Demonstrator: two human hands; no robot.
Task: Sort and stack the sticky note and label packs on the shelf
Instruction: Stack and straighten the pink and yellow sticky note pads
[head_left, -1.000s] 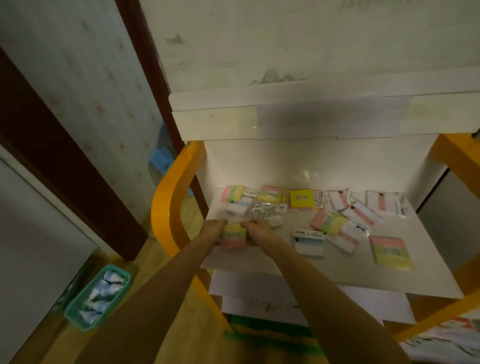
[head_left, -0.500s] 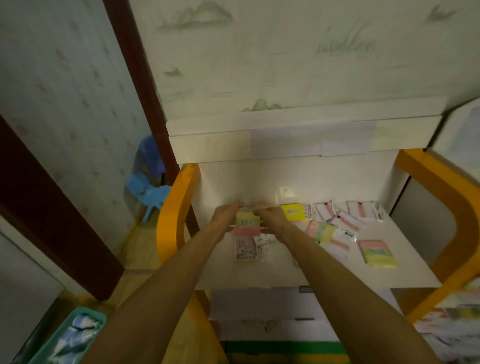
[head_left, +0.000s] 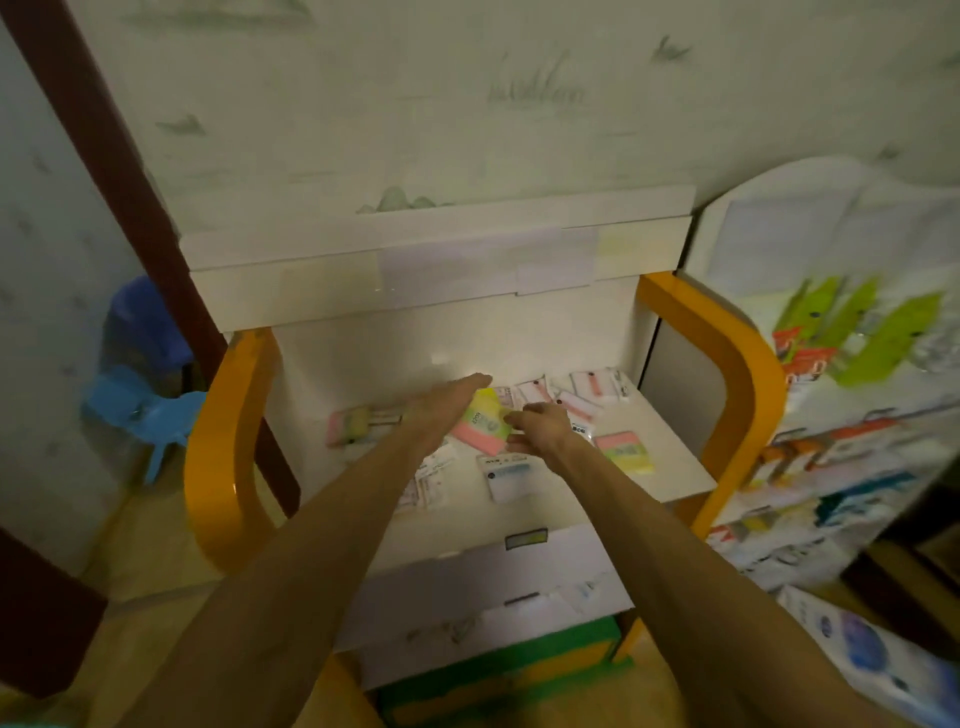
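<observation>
A white shelf (head_left: 675, 460) with orange sides holds scattered packs. My right hand (head_left: 540, 431) pinches the right end of a pink, yellow and green sticky note pack (head_left: 480, 423), tilted just above the shelf's middle. My left hand (head_left: 447, 408) lies flat with straight fingers against that pack's left side. Another pink and yellow pack (head_left: 348, 423) lies at the left, and a pink, green and yellow one (head_left: 623, 451) at the right. White label packs (head_left: 587, 387) sit along the back. A white and blue pack (head_left: 506, 475) and more white label packs (head_left: 431, 478) lie in front.
Orange side rails (head_left: 218, 441) stand on both sides of the shelf, and a white upper board (head_left: 441, 260) overhangs the back. A blue plastic chair (head_left: 145, 410) stands at the left. A rack of goods (head_left: 857, 415) and a box (head_left: 872, 654) are at the right.
Both hands carried the pink and yellow pack from the shelf's front left toward the middle. My left hand went from gripping the pack to lying flat. The view swung right.
</observation>
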